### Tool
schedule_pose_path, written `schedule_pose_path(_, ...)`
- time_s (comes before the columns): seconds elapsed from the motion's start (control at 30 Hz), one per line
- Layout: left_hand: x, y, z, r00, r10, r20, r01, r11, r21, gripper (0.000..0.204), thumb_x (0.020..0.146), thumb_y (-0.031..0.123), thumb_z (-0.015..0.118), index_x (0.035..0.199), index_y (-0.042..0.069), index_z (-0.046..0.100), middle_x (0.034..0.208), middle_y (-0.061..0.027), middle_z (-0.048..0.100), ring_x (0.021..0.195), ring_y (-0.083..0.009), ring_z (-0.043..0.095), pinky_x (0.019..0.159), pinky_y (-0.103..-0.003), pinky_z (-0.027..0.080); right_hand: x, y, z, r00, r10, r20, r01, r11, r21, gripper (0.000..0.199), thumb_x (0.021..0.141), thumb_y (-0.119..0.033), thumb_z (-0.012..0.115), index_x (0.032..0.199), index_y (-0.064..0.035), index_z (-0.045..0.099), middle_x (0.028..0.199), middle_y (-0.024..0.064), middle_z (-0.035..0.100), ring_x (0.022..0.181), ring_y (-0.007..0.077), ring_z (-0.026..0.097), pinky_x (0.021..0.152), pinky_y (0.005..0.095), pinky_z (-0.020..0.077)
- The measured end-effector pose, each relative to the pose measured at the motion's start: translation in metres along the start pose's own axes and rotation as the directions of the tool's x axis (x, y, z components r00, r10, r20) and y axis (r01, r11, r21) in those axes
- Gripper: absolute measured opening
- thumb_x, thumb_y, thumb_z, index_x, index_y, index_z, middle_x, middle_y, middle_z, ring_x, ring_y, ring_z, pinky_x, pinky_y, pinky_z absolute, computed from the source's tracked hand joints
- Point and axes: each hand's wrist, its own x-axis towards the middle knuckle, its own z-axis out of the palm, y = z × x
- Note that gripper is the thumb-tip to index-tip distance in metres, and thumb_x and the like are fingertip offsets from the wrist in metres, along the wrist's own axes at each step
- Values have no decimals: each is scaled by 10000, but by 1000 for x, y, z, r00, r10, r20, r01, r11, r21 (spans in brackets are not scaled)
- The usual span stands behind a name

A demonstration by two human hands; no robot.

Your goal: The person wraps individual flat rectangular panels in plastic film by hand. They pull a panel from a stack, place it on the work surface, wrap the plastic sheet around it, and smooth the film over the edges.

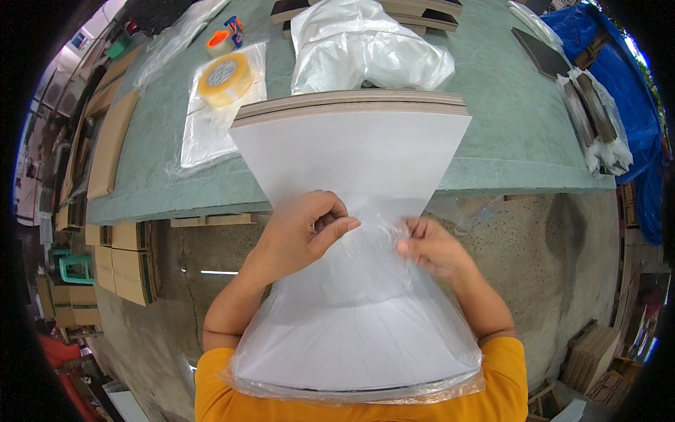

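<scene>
Fingers (336,226) of your left hand (299,235) and right hand (430,247) pinch the clear plastic bag (358,330), whose mouth sits about halfway up the stack of white boards (351,155); the upper half, resting on the green worktop (506,126), is still bare

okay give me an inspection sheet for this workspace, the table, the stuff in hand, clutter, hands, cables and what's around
Surface: green table, worn, edge facing the person.
Job's things: stack of white boards resting on the table edge, near end inside a clear plastic bag.
Clutter: tape roll, orange tape dispenser, crumpled plastic bags, dark wrapped boards.
Hands: left hand and right hand both pinch the bag's mouth.
Cables: nothing seen.
Surroundings: cardboard stacks at left, blue tarp at right, concrete floor.
</scene>
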Motion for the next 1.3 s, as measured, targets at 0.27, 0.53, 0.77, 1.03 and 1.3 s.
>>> schedule_pose_path(0.27,1,17,35,978,50,201,19,944,-330,170,739,125,638,678,-9,553,561,-10,500,532,-59,415,470,-213,342,-2,-1,21,972,-201,126,205,978,-25,277,757,-203,633,910,18,569,815,69,596,731,122,558,667,234,442)
schedule_pose_path(0.53,-36,-67,-60,789,-252,-560,219,967,-127,127,738,107,560,648,22,535,604,26,477,586,-51,434,522,-194,352,-18,-28,8,958,-287,7,287,958,15,264,709,-207,680,825,8,583,746,48,596,679,103,552,626,231,447)
schedule_pose_path(0.77,-5,26,13,998,22,66,1,943,-333,130,752,106,600,694,4,545,577,-23,493,525,-78,425,473,-214,357,16,-13,54,951,-280,135,283,959,-4,260,759,-268,638,675,-44,535,618,-15,516,574,54,457,521,204,375)
schedule_pose_path(1.03,-30,-72,-60,849,-159,-504,261,955,140,85,746,88,564,732,8,540,613,-28,512,571,-92,460,533,-234,388,-5,-24,14,952,-271,141,270,962,31,284,788,-295,590,659,-48,530,578,11,484,554,103,457,529,229,366)
schedule_pose_path(1.3,-17,21,25,839,51,542,-102,993,66,255,746,183,632,921,43,510,750,-78,540,650,-159,541,566,-249,403,-8,-52,65,557,-779,288,807,425,-411,159,736,-154,636,780,-11,584,998,76,513,907,134,479,807,292,375)
